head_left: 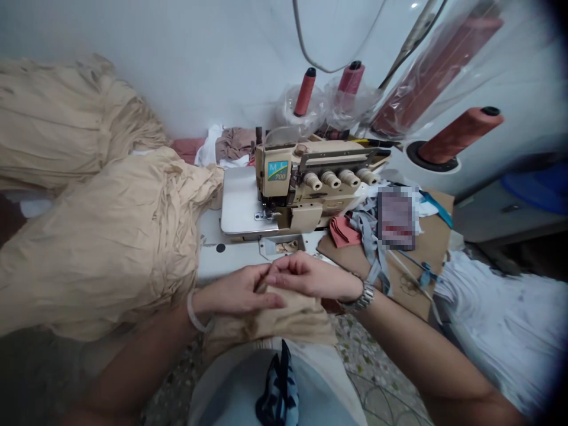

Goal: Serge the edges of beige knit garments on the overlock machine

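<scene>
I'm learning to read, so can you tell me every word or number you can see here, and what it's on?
"700" is on the blue-and-green badge of the overlock sewing machine.
"M", perhaps with another letter, is above the "700" on that badge, too small to be sure.
The pixelated label on the cardboard sheet is too blurred to read.

From here I'm seeing an overlock sewing machine [306,183] standing on its table [226,266], with gathered fabric [102,254] lying heaped to its left. Thread cones [461,135] are standing far right, behind the machine. A cardboard sheet [437,213] is lying just right of it, and a heap of cloth [501,325] is sitting near right.
</scene>
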Motion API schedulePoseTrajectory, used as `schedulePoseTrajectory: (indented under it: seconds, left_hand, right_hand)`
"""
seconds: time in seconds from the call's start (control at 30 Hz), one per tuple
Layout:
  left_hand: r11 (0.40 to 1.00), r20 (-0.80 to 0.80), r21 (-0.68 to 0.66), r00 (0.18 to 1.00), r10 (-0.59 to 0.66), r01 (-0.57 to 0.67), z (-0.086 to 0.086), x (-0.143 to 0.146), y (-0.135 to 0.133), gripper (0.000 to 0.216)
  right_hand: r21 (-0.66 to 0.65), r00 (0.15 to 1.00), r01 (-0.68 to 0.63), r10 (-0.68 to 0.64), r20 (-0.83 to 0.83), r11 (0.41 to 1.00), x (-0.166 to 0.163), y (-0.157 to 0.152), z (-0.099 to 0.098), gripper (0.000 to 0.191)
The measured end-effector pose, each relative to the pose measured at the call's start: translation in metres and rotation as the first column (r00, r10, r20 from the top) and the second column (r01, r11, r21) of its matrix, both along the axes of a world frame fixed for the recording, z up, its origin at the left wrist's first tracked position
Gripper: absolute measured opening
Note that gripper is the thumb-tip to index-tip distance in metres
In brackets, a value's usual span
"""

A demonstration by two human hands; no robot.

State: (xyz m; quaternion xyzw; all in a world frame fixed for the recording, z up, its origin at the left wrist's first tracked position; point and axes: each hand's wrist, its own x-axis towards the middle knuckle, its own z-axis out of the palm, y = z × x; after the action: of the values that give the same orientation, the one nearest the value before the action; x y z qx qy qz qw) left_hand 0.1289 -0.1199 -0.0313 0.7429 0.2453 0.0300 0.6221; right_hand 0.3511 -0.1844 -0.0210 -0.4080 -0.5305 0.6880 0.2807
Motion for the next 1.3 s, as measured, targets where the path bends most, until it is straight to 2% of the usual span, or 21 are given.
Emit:
schedulePoseTrajectory:
  seconds: [0.1, 0.2, 0.3, 0.37, 0.47, 0.53, 0.63, 0.67, 0.73, 0.8, 0.83, 0.87, 0.9, 0.97, 1.03, 1.07, 1.1, 1.13, 1.2, 1.27, 1.3]
  left_hand:
    - [0.996, -0.105, -0.004, 0.991, 0.088, -0.089, 0.014, -0.011, 0.006, 0.039]
    - [0.965, -0.136, -0.066, 0.961, 0.242, -0.253, 0.019, -0.029, 0.017, 0.043]
    - [0.942, -0.115, -0.128, 0.948, 0.296, -0.31, 0.013, -0.031, 0.025, 0.044]
    - [0.925, -0.072, -0.063, 0.926, 0.37, -0.374, 0.011, -0.027, 0.028, 0.04]
    - [0.869, -0.003, 0.202, 0.887, 0.461, -0.451, 0.013, -0.022, 0.035, 0.035]
    - [0.782, 0.017, 0.438, 0.874, 0.486, -0.443, 0.015, -0.017, 0.039, 0.035]
    - [0.534, 0.056, 0.755, 0.849, 0.525, -0.38, 0.015, -0.005, 0.045, 0.032]
    - [0.448, 0.057, 0.826, 0.841, 0.538, -0.343, 0.014, 0.001, 0.046, 0.03]
    - [0.313, 0.036, 0.914, 0.819, 0.573, -0.259, 0.011, 0.012, 0.048, 0.027]
    - [0.224, 0.006, 0.958, 0.788, 0.616, -0.182, 0.008, 0.021, 0.051, 0.027]
    - [0.196, -0.005, 0.969, 0.775, 0.632, -0.154, 0.007, 0.024, 0.054, 0.027]
    - [0.176, -0.01, 0.975, 0.766, 0.643, -0.135, 0.007, 0.027, 0.057, 0.028]
    - [0.167, -0.015, 0.978, 0.76, 0.649, -0.124, 0.006, 0.028, 0.061, 0.028]
    - [0.178, -0.025, 0.977, 0.764, 0.644, -0.118, 0.006, 0.029, 0.072, 0.029]
    - [0.174, 0.0, 0.975, 0.788, 0.616, -0.136, 0.008, 0.028, 0.082, 0.027]
    - [0.146, 0.035, 0.978, 0.807, 0.589, -0.148, 0.009, 0.028, 0.084, 0.026]
    - [0.105, 0.075, 0.982, 0.831, 0.552, -0.159, 0.01, 0.028, 0.084, 0.024]
    - [0.066, 0.112, 0.984, 0.859, 0.5, -0.167, 0.01, 0.028, 0.081, 0.022]
    - [0.045, 0.127, 0.987, 0.918, 0.376, -0.155, 0.007, 0.027, 0.067, 0.022]
    - [0.099, 0.096, 0.987, 0.958, 0.271, -0.127, 0.0, 0.024, 0.05, 0.027]
    - [0.134, 0.091, 0.983, 0.967, 0.239, -0.126, -0.004, 0.022, 0.044, 0.03]
  right_hand:
    - [0.048, 0.987, -0.097, 0.09, 0.132, 0.994, 0.017, 0.006, 0.009, 0.039]
    - [0.043, 0.988, 0.036, -0.042, 0.15, 0.998, 0.035, 0.009, 0.008, 0.039]
    - [0.024, 0.984, 0.155, -0.156, 0.088, 0.988, 0.037, 0.012, -0.001, 0.041]
    - [0.001, 0.982, 0.179, -0.178, 0.067, 0.984, 0.034, 0.014, -0.006, 0.043]
    - [0.044, 0.963, 0.246, -0.249, 0.102, 0.968, 0.033, 0.017, -0.014, 0.043]
    - [0.1, 0.923, 0.365, -0.374, 0.09, 0.926, 0.033, 0.021, -0.02, 0.042]
    - [0.112, 0.845, 0.528, -0.534, 0.032, 0.842, 0.029, 0.026, -0.032, 0.043]
    - [0.157, 0.814, 0.565, -0.579, 0.055, 0.81, 0.027, 0.028, -0.036, 0.042]
    - [0.399, 0.686, 0.598, -0.701, 0.195, 0.696, 0.022, 0.033, -0.043, 0.038]
    - [0.703, 0.451, 0.465, -0.827, 0.335, 0.538, 0.019, 0.039, -0.049, 0.033]
    - [0.795, 0.343, 0.356, -0.86, 0.378, 0.491, 0.018, 0.042, -0.052, 0.032]
    - [0.84, 0.27, 0.261, -0.872, 0.409, 0.475, 0.018, 0.045, -0.055, 0.032]
    - [0.857, 0.235, 0.197, -0.872, 0.429, 0.476, 0.019, 0.047, -0.057, 0.033]
    - [0.862, 0.247, 0.164, -0.866, 0.435, 0.48, 0.022, 0.052, -0.059, 0.035]
    - [0.847, 0.325, 0.219, -0.854, 0.406, 0.485, 0.027, 0.053, -0.058, 0.036]
    - [0.818, 0.399, 0.247, -0.824, 0.402, 0.519, 0.03, 0.052, -0.056, 0.037]
    - [0.768, 0.499, 0.256, -0.761, 0.415, 0.587, 0.034, 0.051, -0.053, 0.038]
    - [0.69, 0.615, 0.234, -0.654, 0.44, 0.685, 0.038, 0.049, -0.051, 0.04]
    - [0.484, 0.808, 0.117, -0.366, 0.461, 0.867, 0.047, 0.043, -0.048, 0.044]
    - [0.332, 0.883, 0.034, -0.184, 0.431, 0.943, 0.056, 0.038, -0.049, 0.044]
    - [0.314, 0.889, 0.051, -0.187, 0.418, 0.948, 0.061, 0.035, -0.051, 0.043]
